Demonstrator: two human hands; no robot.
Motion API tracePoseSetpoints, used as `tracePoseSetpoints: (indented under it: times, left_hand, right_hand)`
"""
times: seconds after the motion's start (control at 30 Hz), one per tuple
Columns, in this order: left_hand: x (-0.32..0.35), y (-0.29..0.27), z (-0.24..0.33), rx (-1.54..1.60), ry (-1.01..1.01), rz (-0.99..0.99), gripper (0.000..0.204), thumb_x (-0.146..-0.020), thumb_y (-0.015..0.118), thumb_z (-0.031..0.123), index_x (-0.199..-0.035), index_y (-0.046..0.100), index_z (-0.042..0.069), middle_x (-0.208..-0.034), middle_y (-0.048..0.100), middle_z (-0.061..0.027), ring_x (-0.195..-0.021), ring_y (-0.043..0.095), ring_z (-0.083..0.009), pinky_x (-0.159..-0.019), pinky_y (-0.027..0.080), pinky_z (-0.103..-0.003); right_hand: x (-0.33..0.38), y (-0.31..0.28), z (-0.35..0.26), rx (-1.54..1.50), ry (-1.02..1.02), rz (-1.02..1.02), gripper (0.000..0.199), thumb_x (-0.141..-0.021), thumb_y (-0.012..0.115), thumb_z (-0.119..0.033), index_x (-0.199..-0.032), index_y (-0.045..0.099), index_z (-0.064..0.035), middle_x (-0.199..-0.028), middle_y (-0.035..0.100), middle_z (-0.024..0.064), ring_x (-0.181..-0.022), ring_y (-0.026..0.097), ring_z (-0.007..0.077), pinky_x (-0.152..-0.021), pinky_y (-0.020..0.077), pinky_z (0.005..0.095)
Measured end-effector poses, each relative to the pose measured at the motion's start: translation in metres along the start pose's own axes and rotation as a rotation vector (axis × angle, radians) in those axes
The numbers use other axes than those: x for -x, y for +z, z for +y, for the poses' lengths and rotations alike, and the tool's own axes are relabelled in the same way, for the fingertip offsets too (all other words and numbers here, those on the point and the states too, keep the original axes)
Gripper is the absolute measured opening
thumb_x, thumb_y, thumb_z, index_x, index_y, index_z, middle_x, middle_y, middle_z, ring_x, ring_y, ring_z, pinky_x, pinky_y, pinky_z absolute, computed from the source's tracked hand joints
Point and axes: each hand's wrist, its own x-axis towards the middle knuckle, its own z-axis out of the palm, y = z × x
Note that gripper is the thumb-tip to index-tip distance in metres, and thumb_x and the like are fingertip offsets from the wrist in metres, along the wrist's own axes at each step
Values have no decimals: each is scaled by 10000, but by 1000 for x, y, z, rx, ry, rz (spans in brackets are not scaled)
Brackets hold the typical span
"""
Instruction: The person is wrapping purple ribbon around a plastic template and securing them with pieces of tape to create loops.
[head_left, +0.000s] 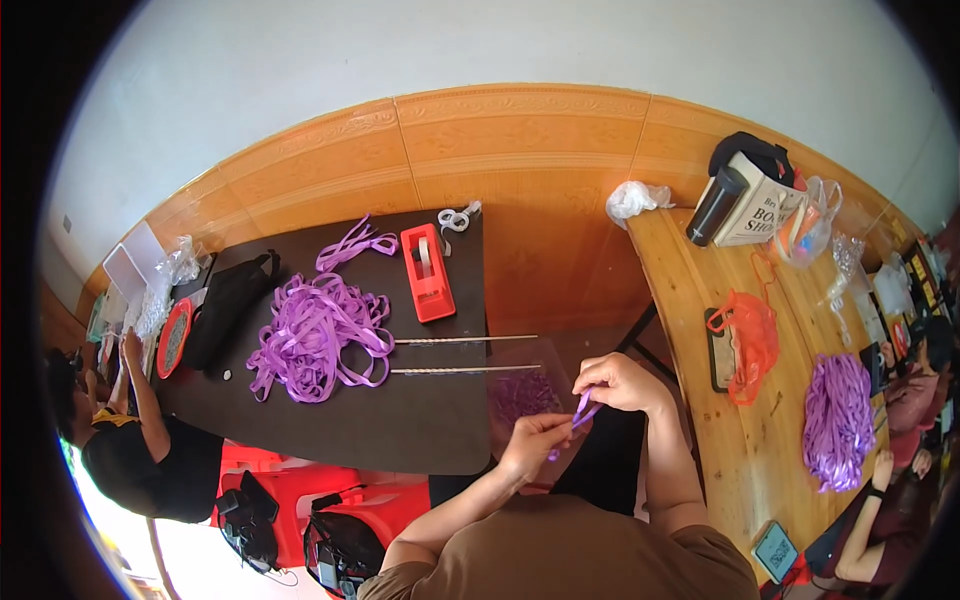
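A short piece of purple ribbon (584, 412) is stretched and bent between my hands, in front of my body. My left hand (535, 442) pinches its lower part, with a small end poking out below the fingers. Slightly higher and to the right, my right hand (620, 384) is closed on the upper part. Beyond my left hand, low between the tables, a clear container (496, 408) holds small purple pieces (525, 392). On the dark table to the left lies a loose heap of purple ribbon (318, 335), with two thin rods (470, 371) sticking out past the table's edge.
The dark table (430, 420) also bears a red tape dispenser (428, 272), scissors (455, 218) and a black bag (232, 312). On the wooden table (690, 290) are a tumbler (716, 207), a red plastic bag (755, 340) and a purple ribbon bundle (838, 422). Other people sit at both sides.
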Motion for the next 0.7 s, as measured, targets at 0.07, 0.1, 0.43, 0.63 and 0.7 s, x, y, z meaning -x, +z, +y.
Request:
tracePoseSetpoints:
  times: [0.07,0.1,0.43,0.63,0.7]
  left_hand:
    - [-8,-3,-15,-16,44,23,169,-877,585,85,-999,642,-18,-765,621,-15,-653,538,-71,-613,430,-201]
    - [-12,-4,-16,17,60,57,145,-876,582,78,-971,640,-15,-751,611,-13,-655,536,-73,-617,429,-203]
    - [-51,-19,3,3,325,139,86,-867,594,54,-852,653,-8,-711,610,-11,-648,542,-72,-633,427,-199]
    - [-62,-15,7,98,575,302,67,-854,605,23,-887,655,-8,-759,629,-22,-669,551,-67,-645,433,-191]
    - [-64,-18,5,110,585,298,72,-852,606,18,-898,653,-10,-775,634,-28,-677,556,-70,-651,439,-194]
  right_hand:
    - [-1,5,8,256,204,11,170,-677,604,7,-830,667,-29,-776,621,96,-744,617,265,-665,478,344]
    - [-2,8,15,202,147,23,169,-686,601,13,-837,670,-19,-752,607,96,-679,599,254,-615,461,320]
    - [-66,13,29,965,-278,506,155,-728,683,-162,-859,633,-95,-762,521,27,-698,533,195,-585,395,323]
    - [-73,7,36,927,-337,511,245,-703,708,-166,-926,647,-85,-849,568,33,-730,548,195,-621,381,329]
    - [-71,9,36,918,-324,522,267,-700,712,-158,-947,640,-88,-847,564,32,-739,549,193,-627,380,331]
